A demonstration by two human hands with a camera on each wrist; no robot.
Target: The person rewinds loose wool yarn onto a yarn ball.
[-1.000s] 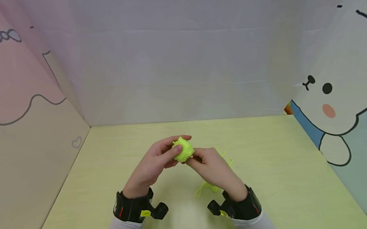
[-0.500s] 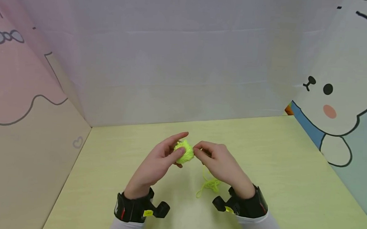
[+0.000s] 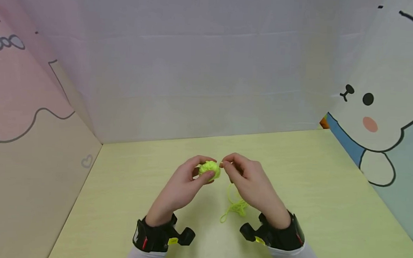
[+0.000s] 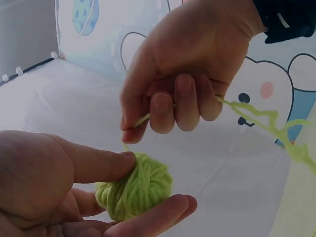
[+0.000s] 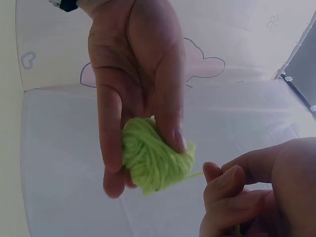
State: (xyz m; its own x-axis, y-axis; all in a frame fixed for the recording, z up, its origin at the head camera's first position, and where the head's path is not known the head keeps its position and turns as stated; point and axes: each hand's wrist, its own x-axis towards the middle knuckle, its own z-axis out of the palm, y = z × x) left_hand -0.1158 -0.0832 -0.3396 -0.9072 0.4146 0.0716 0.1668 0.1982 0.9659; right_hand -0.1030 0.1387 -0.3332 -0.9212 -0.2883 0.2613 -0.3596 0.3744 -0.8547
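A small ball of neon yellow-green yarn [image 3: 209, 168] is held between the thumb and fingers of my left hand [image 3: 183, 183]. Just to its right, my right hand [image 3: 251, 183] pinches the strand that runs from the ball, as the right wrist view shows the yarn ball [image 5: 157, 155] with a short taut length reaching the fingertips. In the left wrist view the strand [image 4: 143, 119] passes through the curled fingers of the right hand [image 4: 190, 64] and comes out behind them. A loose tangle of the same yarn [image 3: 238, 207] lies on the table below the right hand.
The pale yellow-green table [image 3: 124, 203] spreads under both hands. A whitish sheet [image 3: 202, 81] stands along its back edge, and printed cartoon panels [image 3: 380, 128] rise on the left and right. Each wrist wears a black camera strap [image 3: 154, 234].
My right hand has moved from touching the ball to a little right of it, drawing the strand out. The ball has turned in my left hand, which has shifted slightly right.
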